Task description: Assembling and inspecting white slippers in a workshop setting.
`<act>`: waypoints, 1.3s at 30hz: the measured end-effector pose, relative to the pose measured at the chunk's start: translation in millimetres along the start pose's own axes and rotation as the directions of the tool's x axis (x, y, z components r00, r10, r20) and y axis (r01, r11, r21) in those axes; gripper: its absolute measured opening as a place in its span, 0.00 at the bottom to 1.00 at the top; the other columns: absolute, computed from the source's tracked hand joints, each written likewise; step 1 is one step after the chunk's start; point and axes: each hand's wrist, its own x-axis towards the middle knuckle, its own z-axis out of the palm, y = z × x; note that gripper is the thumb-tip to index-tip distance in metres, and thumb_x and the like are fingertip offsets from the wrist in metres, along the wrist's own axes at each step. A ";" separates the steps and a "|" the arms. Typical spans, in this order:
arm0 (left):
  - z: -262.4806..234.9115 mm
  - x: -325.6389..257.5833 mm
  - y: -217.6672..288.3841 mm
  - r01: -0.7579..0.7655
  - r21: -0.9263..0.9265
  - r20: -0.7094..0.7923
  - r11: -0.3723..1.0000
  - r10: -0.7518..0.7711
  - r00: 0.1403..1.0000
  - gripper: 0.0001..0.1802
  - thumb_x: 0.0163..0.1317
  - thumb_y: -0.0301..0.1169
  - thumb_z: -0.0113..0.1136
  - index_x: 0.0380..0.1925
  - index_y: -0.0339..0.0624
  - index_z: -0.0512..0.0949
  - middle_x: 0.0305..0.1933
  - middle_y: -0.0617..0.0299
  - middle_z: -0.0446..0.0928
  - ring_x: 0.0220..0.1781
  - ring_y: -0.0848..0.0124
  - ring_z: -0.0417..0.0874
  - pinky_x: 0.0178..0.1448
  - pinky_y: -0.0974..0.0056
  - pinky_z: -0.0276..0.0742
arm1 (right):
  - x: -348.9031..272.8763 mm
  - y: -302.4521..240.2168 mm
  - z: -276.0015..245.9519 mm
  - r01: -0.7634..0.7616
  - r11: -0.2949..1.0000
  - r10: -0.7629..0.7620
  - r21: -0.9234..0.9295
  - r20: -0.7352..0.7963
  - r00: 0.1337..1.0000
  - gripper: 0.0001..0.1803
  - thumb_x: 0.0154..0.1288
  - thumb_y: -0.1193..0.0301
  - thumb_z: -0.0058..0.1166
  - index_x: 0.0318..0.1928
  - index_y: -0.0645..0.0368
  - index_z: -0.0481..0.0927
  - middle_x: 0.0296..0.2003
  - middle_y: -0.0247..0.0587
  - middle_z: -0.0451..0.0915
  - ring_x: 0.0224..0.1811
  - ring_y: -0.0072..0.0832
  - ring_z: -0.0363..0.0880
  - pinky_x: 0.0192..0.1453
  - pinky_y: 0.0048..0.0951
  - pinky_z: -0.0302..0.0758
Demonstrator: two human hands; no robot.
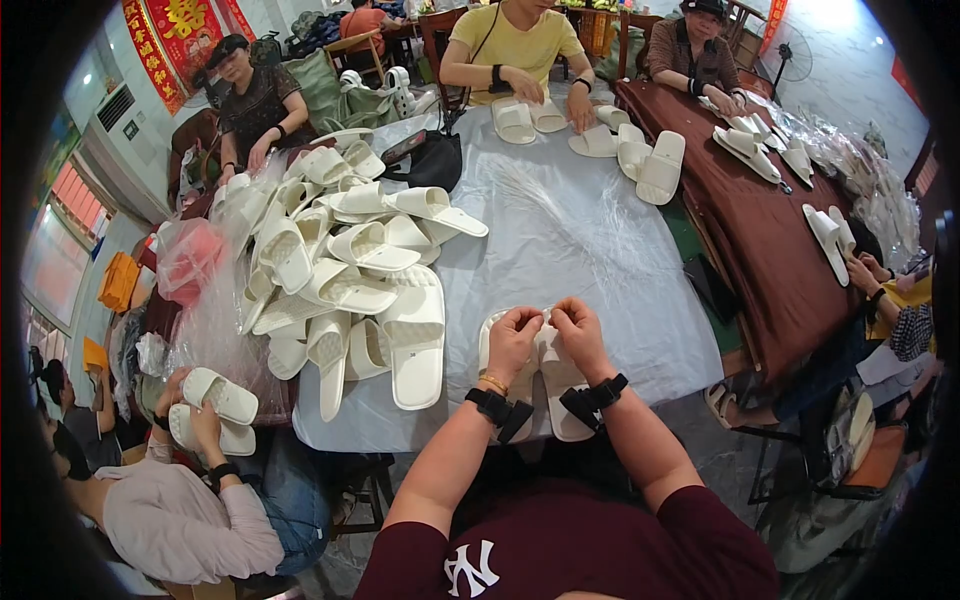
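Note:
A pair of white slippers (562,385) lies side by side at the table's near edge, right in front of me. Over their far ends, my left hand (511,345) and my right hand (580,338) are close together with fingers pinched. Whatever lies between the fingertips is too small to make out. My wrists partly cover the slippers. To the left rises a heap of loose white slippers (345,285), turned every way. Beyond my hands, thin clear strands (565,225) are spread over the pale plastic table cover (490,260).
Across the table a person in yellow (520,50) handles slippers. A black bag (430,160) lies behind the heap. At left, a seated person holds a slipper pair (222,400). A brown-covered table (740,230) with more slippers and clear plastic bags (860,170) stands at right.

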 end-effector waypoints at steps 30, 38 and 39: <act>-4.9 6.2 -6.1 0.044 -0.022 0.021 0.999 -0.044 0.999 0.06 0.61 0.26 0.58 0.36 0.36 0.80 0.33 0.65 0.80 0.35 0.79 0.78 0.41 0.73 0.74 | 2.9 2.8 4.9 0.023 0.996 -0.024 -0.084 -0.011 1.000 0.05 0.62 0.74 0.50 0.32 0.63 0.75 0.25 0.29 0.76 0.28 0.14 0.71 0.33 0.18 0.68; -0.4 2.2 -20.1 0.012 0.019 0.014 1.000 -0.012 1.000 0.06 0.61 0.27 0.58 0.34 0.36 0.80 0.30 0.66 0.80 0.32 0.80 0.77 0.37 0.73 0.73 | -1.3 4.3 -3.9 0.000 0.992 0.004 -0.125 0.037 0.999 0.06 0.60 0.74 0.51 0.29 0.63 0.77 0.24 0.29 0.76 0.27 0.15 0.71 0.31 0.19 0.68; -1.4 1.8 -19.6 0.022 0.005 0.041 1.000 -0.022 0.999 0.06 0.61 0.27 0.58 0.34 0.36 0.80 0.30 0.67 0.79 0.32 0.82 0.76 0.36 0.75 0.71 | -1.3 5.2 -4.5 -0.028 0.993 0.033 -0.115 0.042 0.999 0.06 0.59 0.73 0.51 0.29 0.63 0.77 0.23 0.30 0.76 0.27 0.15 0.71 0.30 0.19 0.67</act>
